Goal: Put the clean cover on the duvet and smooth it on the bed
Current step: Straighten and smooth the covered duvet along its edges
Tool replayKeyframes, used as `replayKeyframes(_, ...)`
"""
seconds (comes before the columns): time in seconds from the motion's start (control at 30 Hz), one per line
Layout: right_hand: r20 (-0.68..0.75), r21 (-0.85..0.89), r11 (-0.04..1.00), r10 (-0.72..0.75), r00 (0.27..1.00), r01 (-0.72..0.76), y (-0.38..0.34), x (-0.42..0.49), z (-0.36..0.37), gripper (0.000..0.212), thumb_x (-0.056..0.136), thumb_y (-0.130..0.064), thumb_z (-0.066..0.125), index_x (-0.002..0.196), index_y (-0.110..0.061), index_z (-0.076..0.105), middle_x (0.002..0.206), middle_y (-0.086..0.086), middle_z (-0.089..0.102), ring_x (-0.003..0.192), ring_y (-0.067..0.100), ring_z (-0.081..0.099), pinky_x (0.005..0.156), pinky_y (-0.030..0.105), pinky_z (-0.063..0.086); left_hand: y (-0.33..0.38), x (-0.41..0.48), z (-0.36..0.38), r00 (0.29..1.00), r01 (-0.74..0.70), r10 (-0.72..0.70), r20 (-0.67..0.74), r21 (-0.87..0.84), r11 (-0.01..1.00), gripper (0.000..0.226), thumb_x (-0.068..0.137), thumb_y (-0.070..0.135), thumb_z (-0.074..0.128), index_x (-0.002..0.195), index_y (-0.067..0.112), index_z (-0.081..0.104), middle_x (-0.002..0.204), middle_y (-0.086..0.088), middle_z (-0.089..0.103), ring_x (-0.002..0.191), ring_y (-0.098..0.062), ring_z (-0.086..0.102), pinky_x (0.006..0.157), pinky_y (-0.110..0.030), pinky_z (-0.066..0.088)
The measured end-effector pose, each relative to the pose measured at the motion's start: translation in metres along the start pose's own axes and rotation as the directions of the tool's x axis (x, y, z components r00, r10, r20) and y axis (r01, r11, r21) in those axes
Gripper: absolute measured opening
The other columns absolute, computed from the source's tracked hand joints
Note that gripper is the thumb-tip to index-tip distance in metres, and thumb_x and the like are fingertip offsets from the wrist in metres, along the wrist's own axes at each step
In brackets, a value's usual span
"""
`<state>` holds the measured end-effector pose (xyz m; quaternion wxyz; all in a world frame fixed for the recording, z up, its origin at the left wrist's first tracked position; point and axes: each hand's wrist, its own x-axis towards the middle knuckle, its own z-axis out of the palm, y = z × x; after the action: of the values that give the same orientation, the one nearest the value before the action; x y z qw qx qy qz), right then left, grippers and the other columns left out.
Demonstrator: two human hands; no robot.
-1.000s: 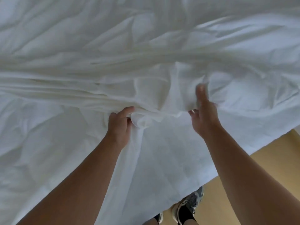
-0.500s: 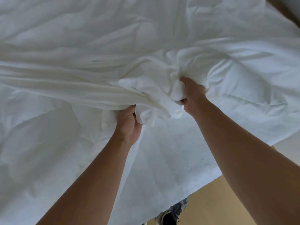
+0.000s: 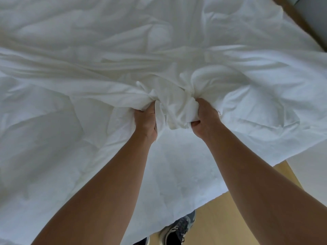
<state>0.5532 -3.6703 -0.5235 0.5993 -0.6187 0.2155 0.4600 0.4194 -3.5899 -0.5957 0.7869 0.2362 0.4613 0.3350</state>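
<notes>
1. A bedroom: rumpled white bedding (image 3: 88, 50) spreads across a wide bed (image 3: 312, 175).
2. Light wooden floor (image 3: 230, 220) runs along the bed's near edge, a sneaker (image 3: 177, 228) standing on it.
3. A wooden strip (image 3: 291, 17) borders the far right corner.

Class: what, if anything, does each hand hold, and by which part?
Both grip the white cover by a gathered bunch of fabric: left hand on its left side, right hand on its right.

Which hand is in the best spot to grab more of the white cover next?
Probably the right hand: it grips the bunched cover right beside a puffy heap of loose fabric beyond its knuckles. The left hand holds a stretched fold, so it can anchor.
</notes>
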Motion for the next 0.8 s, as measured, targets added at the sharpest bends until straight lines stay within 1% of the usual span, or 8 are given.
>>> replayKeyframes(0.1,0.064,-0.045,0.998,0.044,0.997,-0.041,0.007,0.003,0.0,0.044,0.076,-0.03,0.085,0.114,-0.023,0.064,0.111,0.001,0.074,0.097,0.021,0.072,0.085,0.043,0.061,-0.006,0.006,0.002,1.0,0.002,-0.003,0.005,0.192,0.981,0.078,0.074,0.048,0.087,0.139,0.018,0.055,0.13,-0.005,0.068,0.119,-0.025,0.066,0.103,-0.049,0.051)
replayKeyframes(0.27,0.087,-0.197,0.978,0.09,0.992,-0.072,0.014,0.001,0.008,0.053,0.068,-0.057,0.086,0.102,-0.029,0.058,0.11,-0.003,0.068,0.101,0.019,0.064,0.095,0.04,0.054,-0.02,0.002,-0.002,0.988,0.131,-0.092,-0.127,0.345,0.93,0.108,0.056,0.081,0.076,0.147,0.031,0.044,0.132,0.011,0.065,0.119,-0.012,0.063,0.107,-0.041,0.049)
replayKeyframes(0.37,-0.025,-0.268,0.963,-0.005,1.0,-0.002,0.017,0.004,0.012,0.078,0.074,-0.055,0.083,0.135,-0.023,0.047,0.124,-0.006,0.062,0.108,0.018,0.061,0.104,0.037,0.048,-0.028,-0.011,0.003,0.948,0.131,-0.007,-0.319,0.369,0.92,0.112,0.065,0.082,0.064,0.156,0.029,0.026,0.149,0.008,0.048,0.135,-0.015,0.048,0.116,-0.038,0.036)
replayKeyframes(0.43,-0.068,-0.274,0.957,-0.123,0.99,0.1,0.015,0.004,0.013,0.088,0.082,-0.047,0.078,0.151,-0.018,0.032,0.127,-0.011,0.053,0.114,0.016,0.053,0.107,0.032,0.039,-0.034,-0.025,0.003,0.924,0.044,0.102,-0.368,0.367,0.929,0.111,0.065,0.081,0.063,0.155,0.026,0.031,0.148,0.007,0.05,0.134,-0.013,0.049,0.116,-0.036,0.036)
replayKeyframes(0.5,-0.099,-0.256,0.945,-0.235,0.967,0.204,0.009,0.008,0.014,0.081,0.08,-0.04,0.077,0.149,-0.018,0.039,0.13,-0.01,0.056,0.12,0.016,0.055,0.109,0.033,0.041,-0.039,-0.042,-0.003,0.921,-0.039,0.225,-0.317,0.5,0.865,0.096,0.07,0.075,0.066,0.148,0.023,0.045,0.137,0.009,0.06,0.126,-0.008,0.056,0.112,-0.035,0.041)
replayKeyframes(0.6,-0.159,-0.286,0.925,-0.303,0.94,0.25,-0.001,0.019,0.013,0.066,0.086,-0.033,0.072,0.143,-0.011,0.047,0.131,0.002,0.062,0.121,0.025,0.06,0.105,0.038,0.048,-0.042,-0.074,-0.027,0.909,0.012,0.24,-0.34,0.599,0.801,0.06,0.082,0.062,0.071,0.124,0.021,0.068,0.113,0.012,0.072,0.112,-0.009,0.065,0.101,-0.028,0.048)
replayKeyframes(0.73,-0.233,-0.264,0.942,-0.27,0.934,0.207,0.0,0.018,0.01,0.049,0.094,-0.026,0.062,0.139,-0.014,0.049,0.11,-0.005,0.06,0.111,0.022,0.062,0.09,0.031,0.048,-0.038,-0.13,-0.058,0.893,0.118,0.177,-0.414,0.594,0.795,0.041,0.087,0.054,0.07,0.112,0.022,0.071,0.104,0.013,0.071,0.106,-0.01,0.064,0.091,-0.024,0.041)
replayKeyframes(0.8,-0.246,-0.293,0.944,-0.227,0.942,0.151,0.008,0.015,0.013,0.044,0.101,-0.028,0.052,0.141,-0.012,0.049,0.127,0.001,0.062,0.121,0.024,0.059,0.091,0.028,0.044,-0.035,-0.152,-0.079,0.867,0.195,0.139,-0.479,0.582,0.79,0.033,0.086,0.057,0.069,0.097,0.027,0.068,0.092,0.014,0.069,0.09,-0.009,0.064,0.086,-0.028,0.042)
